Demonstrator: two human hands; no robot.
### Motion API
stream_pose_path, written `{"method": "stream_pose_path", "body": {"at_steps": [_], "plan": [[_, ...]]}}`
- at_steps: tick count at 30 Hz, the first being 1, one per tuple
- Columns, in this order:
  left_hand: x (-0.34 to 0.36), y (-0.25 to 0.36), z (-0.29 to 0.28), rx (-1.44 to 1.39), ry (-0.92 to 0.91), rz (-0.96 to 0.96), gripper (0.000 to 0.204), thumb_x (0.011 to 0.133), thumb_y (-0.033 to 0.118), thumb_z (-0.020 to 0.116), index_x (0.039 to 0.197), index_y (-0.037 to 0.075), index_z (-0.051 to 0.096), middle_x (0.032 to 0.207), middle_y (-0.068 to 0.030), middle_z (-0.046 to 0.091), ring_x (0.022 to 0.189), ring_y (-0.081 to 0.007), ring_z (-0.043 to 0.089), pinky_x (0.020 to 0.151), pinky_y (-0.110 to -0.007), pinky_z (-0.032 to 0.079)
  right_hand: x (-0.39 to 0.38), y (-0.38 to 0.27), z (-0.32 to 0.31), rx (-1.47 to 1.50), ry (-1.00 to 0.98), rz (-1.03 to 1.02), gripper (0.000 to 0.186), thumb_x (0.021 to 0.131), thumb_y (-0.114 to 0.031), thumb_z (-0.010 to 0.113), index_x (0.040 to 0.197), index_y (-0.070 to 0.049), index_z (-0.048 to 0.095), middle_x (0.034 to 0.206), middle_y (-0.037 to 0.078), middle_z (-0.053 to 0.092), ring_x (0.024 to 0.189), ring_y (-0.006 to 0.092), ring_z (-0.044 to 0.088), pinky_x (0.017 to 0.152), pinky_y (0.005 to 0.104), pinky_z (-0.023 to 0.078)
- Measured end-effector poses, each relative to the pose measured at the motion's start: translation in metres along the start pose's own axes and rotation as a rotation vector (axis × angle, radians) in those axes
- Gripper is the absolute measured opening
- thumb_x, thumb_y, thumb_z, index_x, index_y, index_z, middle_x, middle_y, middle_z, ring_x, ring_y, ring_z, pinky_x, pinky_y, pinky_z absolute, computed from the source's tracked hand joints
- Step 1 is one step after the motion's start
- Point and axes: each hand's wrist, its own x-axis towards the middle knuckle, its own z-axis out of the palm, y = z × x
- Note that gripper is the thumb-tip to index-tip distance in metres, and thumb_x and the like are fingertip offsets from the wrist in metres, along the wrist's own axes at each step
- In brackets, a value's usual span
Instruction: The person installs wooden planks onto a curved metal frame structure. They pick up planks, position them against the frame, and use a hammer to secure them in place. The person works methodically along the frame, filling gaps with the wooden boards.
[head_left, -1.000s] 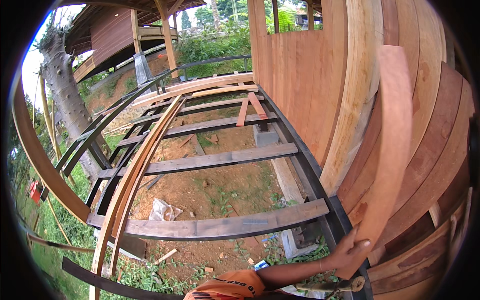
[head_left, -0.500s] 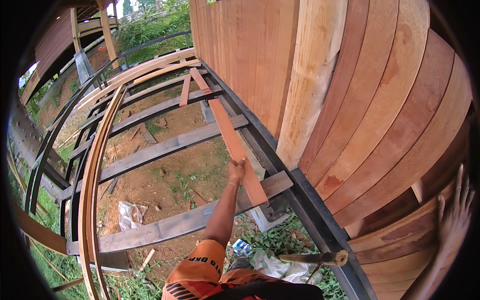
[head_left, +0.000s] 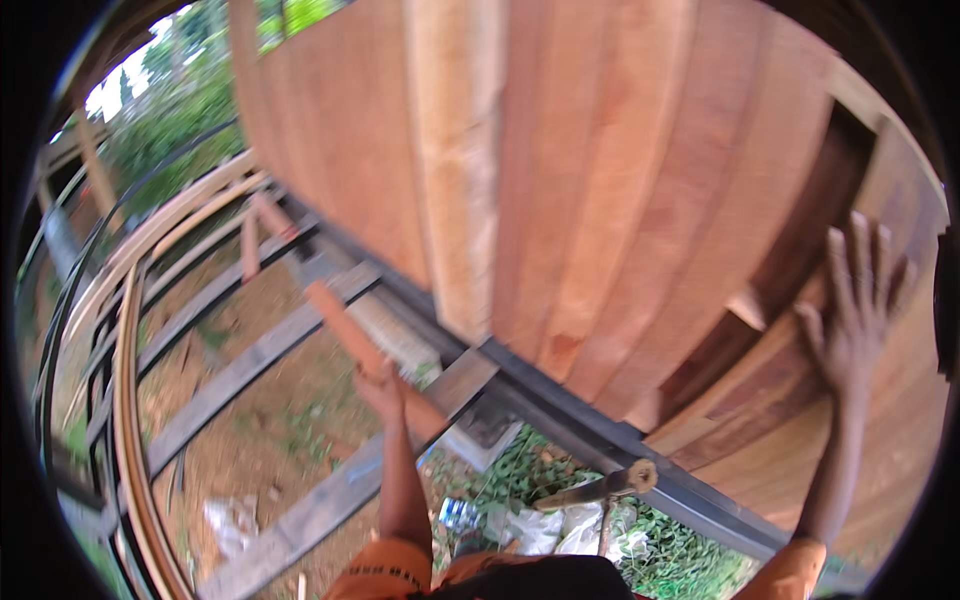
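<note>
While long timber strips lie far left, left hand is closed around a reddish plank, slanted across the dark-edged crossbeams. Right hand, fingers spread wide, is at the plank wall; can't tell if touching.

The person wore an orange shirt. Over its front was a big black patch with a round top edge; it was hard to tell what it was. Left of the black patch was the left sleeve, bright orange, with a row of little dark marks on it. Well to the right of the black patch was the right sleeve, a lighter orange. Below the sleeves, the left hand and right hand were bare.
</note>
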Motion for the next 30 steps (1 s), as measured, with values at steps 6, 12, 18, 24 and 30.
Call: {"method": "stream_pose_path", "body": {"at_steps": [6, 12, 18, 24, 30], "plan": [[-0.103, 0.302, -0.107, -0.927, -0.805, 0.354, 0.054, 0.094, 0.023, 0.073, 0.134, -0.006, 0.052, 0.138, -0.0201, 0.057, 0.129, -0.0313, 0.056, 0.113, -0.045, 0.04, 0.021, -0.04, 0.03, 0.403, 0.055, 0.115, 0.075, 0.091, -0.072, 0.05, 0.155, -0.033, 0.044, 0.167, -0.001, 0.029, 0.157, 0.0266, 0.018, 0.124, 0.0661, -0.004], [-0.215, 0.475, -0.051, -0.985, -1.103, 0.685, 0.101, 0.078, 0.019, 0.086, 0.156, -0.006, 0.026, 0.155, -0.0288, 0.037, 0.143, -0.0388, 0.041, 0.118, -0.047, 0.034, -0.022, 0.003, 0.012, 0.301, 0.071, 0.108, 0.077, 0.088, -0.069, 0.058, 0.155, -0.033, 0.043, 0.167, -0.001, 0.028, 0.157, 0.023, 0.018, 0.125, 0.0646, 0.0], [-0.206, 0.495, -0.013, -1.294, -1.236, 0.187, 0.083, 0.082, -0.002, 0.081, 0.147, -0.005, 0.029, 0.137, -0.0207, 0.052, 0.123, -0.0258, 0.054, 0.108, -0.036, 0.044, -0.074, -0.027, -0.004, 0.33, 0.218, 0.497, 0.088, 0.082, -0.07, 0.066, 0.157, -0.033, 0.038, 0.17, 0.01, 0.019, 0.158, 0.0351, 0.006, 0.113, 0.0791, -0.006], [-0.228, 0.515, -0.028, -1.327, -1.261, 0.219, 0.071, 0.077, -0.002, 0.085, 0.137, -0.006, 0.047, 0.131, -0.0118, 0.058, 0.117, -0.0211, 0.057, 0.103, -0.034, 0.048, -0.146, -0.03, 0.006, 0.34, 0.188, 0.866, 0.107, 0.075, -0.08, 0.064, 0.162, -0.031, 0.026, 0.17, 0.022, 0.001, 0.156, 0.0453, -0.004, 0.106, 0.0843, -0.006], [-0.258, 0.534, -0.037, -1.007, -1.089, 0.494, 0.088, 0.07, 0.013, 0.093, 0.14, -0.009, 0.044, 0.136, -0.0195, 0.056, 0.125, -0.0304, 0.054, 0.109, -0.041, 0.042, -0.188, -0.023, 0.011, 0.308, 0.113, 1.065, 0.11, 0.075, -0.081, 0.065, 0.161, -0.022, 0.03, 0.168, 0.027, 0.003, 0.155, 0.0473, -0.002, 0.109, 0.0805, -0.006]]}}
